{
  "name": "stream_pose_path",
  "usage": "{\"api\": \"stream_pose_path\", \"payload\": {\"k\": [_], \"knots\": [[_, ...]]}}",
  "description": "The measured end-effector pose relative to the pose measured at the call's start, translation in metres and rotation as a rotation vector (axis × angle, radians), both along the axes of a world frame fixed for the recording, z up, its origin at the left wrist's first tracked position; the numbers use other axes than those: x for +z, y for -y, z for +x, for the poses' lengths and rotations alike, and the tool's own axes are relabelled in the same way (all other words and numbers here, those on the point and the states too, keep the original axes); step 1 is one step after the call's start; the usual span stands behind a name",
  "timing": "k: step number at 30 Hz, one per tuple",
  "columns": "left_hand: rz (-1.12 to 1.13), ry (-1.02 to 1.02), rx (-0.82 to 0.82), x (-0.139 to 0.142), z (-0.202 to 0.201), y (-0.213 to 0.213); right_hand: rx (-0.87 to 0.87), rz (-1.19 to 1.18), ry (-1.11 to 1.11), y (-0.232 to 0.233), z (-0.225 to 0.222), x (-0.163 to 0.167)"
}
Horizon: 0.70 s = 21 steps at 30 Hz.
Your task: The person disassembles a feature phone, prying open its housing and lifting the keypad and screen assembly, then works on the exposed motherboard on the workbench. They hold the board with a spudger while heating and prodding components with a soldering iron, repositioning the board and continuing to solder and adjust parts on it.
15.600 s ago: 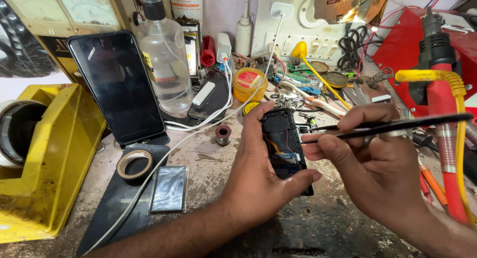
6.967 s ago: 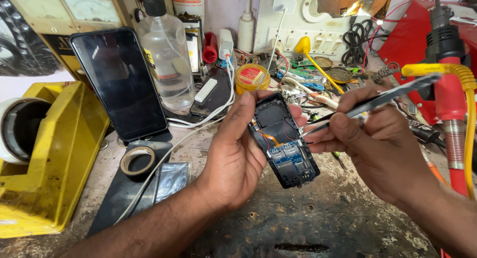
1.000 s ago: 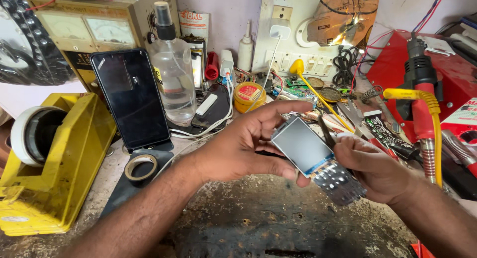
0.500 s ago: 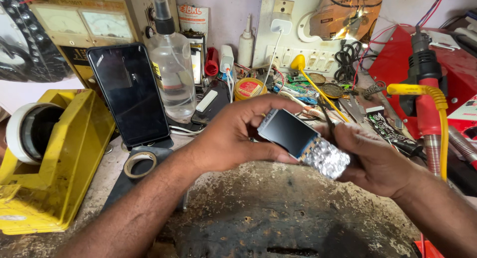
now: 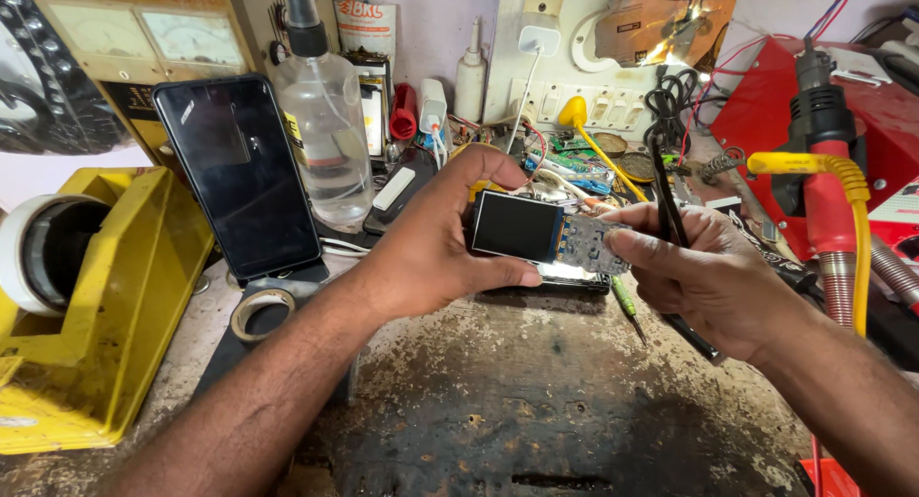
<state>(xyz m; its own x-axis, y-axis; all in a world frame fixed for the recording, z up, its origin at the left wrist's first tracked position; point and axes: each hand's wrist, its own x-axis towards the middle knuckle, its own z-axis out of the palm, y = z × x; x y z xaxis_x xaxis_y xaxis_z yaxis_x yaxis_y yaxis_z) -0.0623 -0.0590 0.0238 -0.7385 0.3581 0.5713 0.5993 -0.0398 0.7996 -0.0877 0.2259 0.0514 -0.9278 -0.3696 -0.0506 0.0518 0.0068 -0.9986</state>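
Both my hands hold a small phone circuit board (image 5: 586,243) with its dark screen (image 5: 517,227) attached, raised above the worn workbench. My left hand (image 5: 436,243) grips the screen end, thumb under it and fingers over the top. My right hand (image 5: 704,277) pinches the keypad end of the board and also keeps black tweezers (image 5: 667,205) tucked between its fingers. Under the board lies the phone's housing (image 5: 550,279), flat on the bench and mostly hidden.
A black smartphone (image 5: 237,176) leans against a clear spray bottle (image 5: 324,124). A yellow tape dispenser (image 5: 91,296) stands at left, a tape roll (image 5: 261,312) near it. A red hot-air station with a yellow hose (image 5: 828,181) is at right. Tools and wires crowd the back.
The board with its screen has been turned level and lifted slightly, facing me. Earlier I held the open phone body and probed it with the tweezers.
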Motion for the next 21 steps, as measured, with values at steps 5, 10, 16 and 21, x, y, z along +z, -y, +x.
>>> {"api": "stream_pose_path", "payload": {"k": [5, 10, 16, 21], "knots": [[-0.324, -0.408, 0.269, 0.004, 0.007, -0.002, 0.003, 0.104, 0.0, 0.004, 0.001, -0.001], [-0.544, -0.366, 0.405, 0.01, 0.018, -0.011, -0.005, 0.148, 0.034, 0.008, 0.004, 0.001], [-0.615, -0.247, 0.449, 0.013, 0.025, -0.02, -0.006, 0.217, 0.05, 0.014, 0.007, 0.002], [-0.615, -0.29, 0.495, 0.012, 0.028, -0.023, 0.006, 0.223, 0.098, 0.011, 0.007, 0.001]]}}
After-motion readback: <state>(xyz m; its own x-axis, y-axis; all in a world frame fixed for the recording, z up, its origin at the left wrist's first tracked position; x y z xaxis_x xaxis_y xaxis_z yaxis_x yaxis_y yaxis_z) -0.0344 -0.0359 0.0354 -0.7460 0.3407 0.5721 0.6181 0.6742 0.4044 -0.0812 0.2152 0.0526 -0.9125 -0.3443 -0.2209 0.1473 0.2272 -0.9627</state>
